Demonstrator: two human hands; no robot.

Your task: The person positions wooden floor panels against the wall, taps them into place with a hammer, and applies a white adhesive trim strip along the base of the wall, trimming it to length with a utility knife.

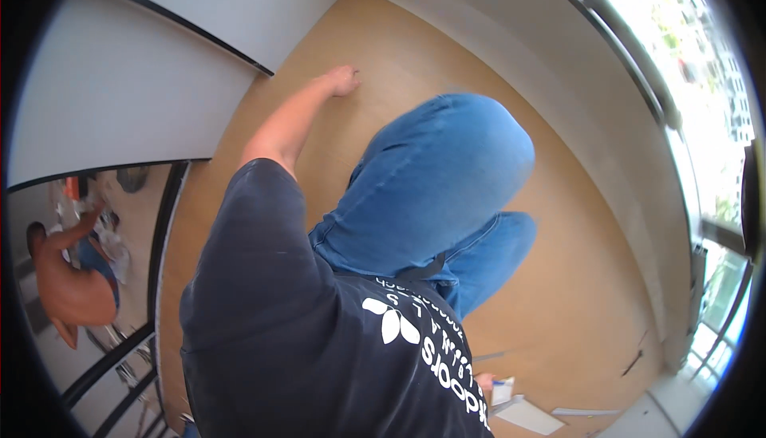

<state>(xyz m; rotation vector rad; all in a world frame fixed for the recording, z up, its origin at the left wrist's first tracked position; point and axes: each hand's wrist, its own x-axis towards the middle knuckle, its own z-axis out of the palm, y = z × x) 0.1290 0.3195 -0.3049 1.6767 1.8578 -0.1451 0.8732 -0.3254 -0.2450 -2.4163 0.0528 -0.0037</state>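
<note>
My left arm reaches forward over the brown floor surface (415, 47). My left hand (343, 80) rests low against it near the pale wall panels, its fingers curled closed. A tiny dark bit shows at the fingertips, too small to name. Behind my torso at the lower right, only a little of my right hand (484, 380) shows, right beside a small white and blue box (502, 391); most of its fingers are hidden, so the grip is unclear. My bent knees in blue jeans (455, 167) fill the middle of the view.
Pale panels with black edges (152, 79) stand at the left. Through a black-framed opening or pane, another person (76, 278) is visible. A white flat piece (531, 416), a thin strip (586, 412) and a dark thin object (633, 362) lie lower right. Windows (718, 135) line the right.
</note>
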